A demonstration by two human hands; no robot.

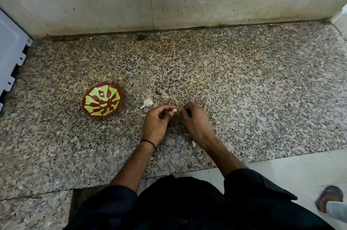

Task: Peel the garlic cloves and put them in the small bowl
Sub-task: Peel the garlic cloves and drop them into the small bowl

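left hand (157, 119) and right hand (195, 122) are pinching a clove (174, 110) in their fingers (164, 107), over the bench (244, 98) near its front edge. i'm guessing it's mid-peel; next it's needing the skin off, then going left into the bowl (102, 100).

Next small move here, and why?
Probably tear the skin off the clove with the right hand while the left hand pinches it: both hands meet on it above the counter, and the bowl looks empty.
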